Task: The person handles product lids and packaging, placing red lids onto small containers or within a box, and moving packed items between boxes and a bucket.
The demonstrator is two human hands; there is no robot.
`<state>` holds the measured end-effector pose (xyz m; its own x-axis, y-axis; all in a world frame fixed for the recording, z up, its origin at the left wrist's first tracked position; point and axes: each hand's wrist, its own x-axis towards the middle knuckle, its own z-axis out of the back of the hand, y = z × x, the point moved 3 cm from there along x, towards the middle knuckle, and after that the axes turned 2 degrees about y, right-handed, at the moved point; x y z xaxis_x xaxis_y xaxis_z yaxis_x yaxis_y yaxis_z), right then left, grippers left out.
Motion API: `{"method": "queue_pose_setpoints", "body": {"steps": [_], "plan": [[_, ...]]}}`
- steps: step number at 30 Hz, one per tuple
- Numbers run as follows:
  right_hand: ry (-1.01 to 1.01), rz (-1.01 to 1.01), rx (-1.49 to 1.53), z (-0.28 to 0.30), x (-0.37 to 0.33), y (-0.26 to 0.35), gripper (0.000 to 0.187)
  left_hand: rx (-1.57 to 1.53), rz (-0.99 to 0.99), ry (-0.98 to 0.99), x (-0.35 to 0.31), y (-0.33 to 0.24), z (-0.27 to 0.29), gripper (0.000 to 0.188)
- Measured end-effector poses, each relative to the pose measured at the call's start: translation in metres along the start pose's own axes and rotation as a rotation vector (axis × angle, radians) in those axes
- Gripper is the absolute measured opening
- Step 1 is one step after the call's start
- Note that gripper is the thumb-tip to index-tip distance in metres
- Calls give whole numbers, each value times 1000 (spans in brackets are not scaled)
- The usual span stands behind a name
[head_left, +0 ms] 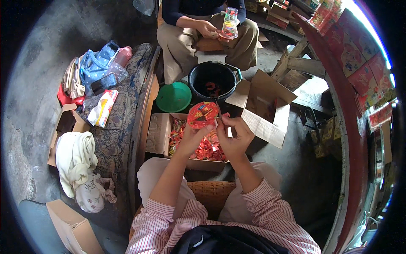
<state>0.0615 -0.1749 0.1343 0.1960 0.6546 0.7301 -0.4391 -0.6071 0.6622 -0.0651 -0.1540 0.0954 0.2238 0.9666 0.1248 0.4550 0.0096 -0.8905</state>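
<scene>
My left hand (192,133) holds up a round red packet (203,114) with a printed foil lid, above an open cardboard box (158,133) filled with several red and orange packets (207,149). My right hand (234,135) pinches a thin stick-like tool (218,109) whose tip touches the packet's right edge. Both forearms, in pink striped sleeves, rise from the lower edge. A black bucket (212,80) with something red inside stands just beyond the box.
Across from me a seated person holds a clear packet of colourful items (230,23). A green bowl (174,96) sits left of the bucket, an open empty carton (264,108) to its right. Bags, cloth and boxes lie on the patterned mat (118,127) at left; shelves of red packages curve at right.
</scene>
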Motion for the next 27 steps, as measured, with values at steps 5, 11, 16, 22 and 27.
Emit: {"method": "queue_pose_setpoints", "body": {"steps": [5, 11, 16, 22, 27], "plan": [[-7, 67, -34, -1, 3, 8, 16, -10, -23, 24, 0, 4, 6, 52], [-33, 38, -18, -3, -1, 0, 17, -58, -14, 16, 0, 5, 2, 53], [-15, 17, -29, -2, 3, 10, 17, -11, -12, 12, 2, 8, 6, 51], [-6, -19, -53, -3, 0, 4, 17, 92, -4, -2, 2, 4, 1, 53], [-10, 10, -70, -3, 1, -3, 18, 124, -13, 3, 1, 1, -1, 57]]}}
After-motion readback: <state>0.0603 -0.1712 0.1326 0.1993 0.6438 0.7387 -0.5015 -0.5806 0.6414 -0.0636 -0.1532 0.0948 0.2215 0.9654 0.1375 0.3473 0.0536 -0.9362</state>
